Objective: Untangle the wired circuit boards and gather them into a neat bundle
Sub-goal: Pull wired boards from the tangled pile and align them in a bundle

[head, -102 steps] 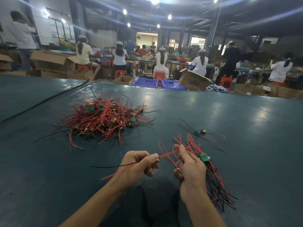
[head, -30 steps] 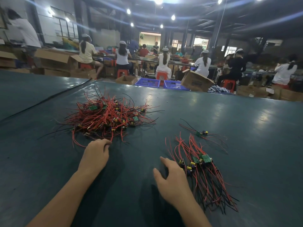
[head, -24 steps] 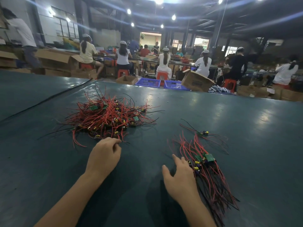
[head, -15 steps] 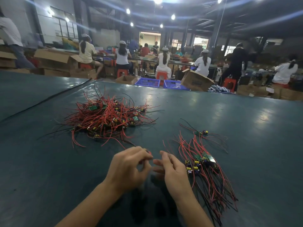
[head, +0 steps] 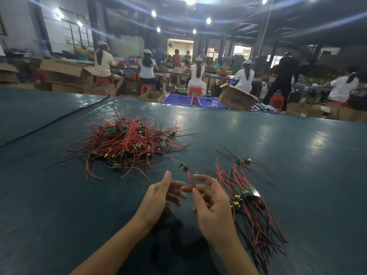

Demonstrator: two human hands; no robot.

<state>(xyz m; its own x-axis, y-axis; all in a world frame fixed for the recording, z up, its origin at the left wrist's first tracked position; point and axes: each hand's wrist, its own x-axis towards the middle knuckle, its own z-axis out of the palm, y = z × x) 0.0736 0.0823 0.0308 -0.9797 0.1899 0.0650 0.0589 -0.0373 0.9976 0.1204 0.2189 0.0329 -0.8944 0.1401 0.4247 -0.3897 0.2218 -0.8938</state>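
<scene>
L hand (head: 158,193) open, fingers straight, tips close to R hand (head: 210,201). R hand pinches red wire (head: 190,178) of small board (head: 183,167), which is raised at 12 o'clock of hands. On bench (head: 278,139): tangled pile (head: 129,143) at 11 o'clock, bundle (head: 252,211) just beside R hand at 3 o'clock, lone board (head: 243,161) w/ wires at 1 o'clock.

Green table (head: 278,135) holds tangled pile (head: 129,143), neat bundle (head: 252,211), stray board (head: 243,161).
</scene>
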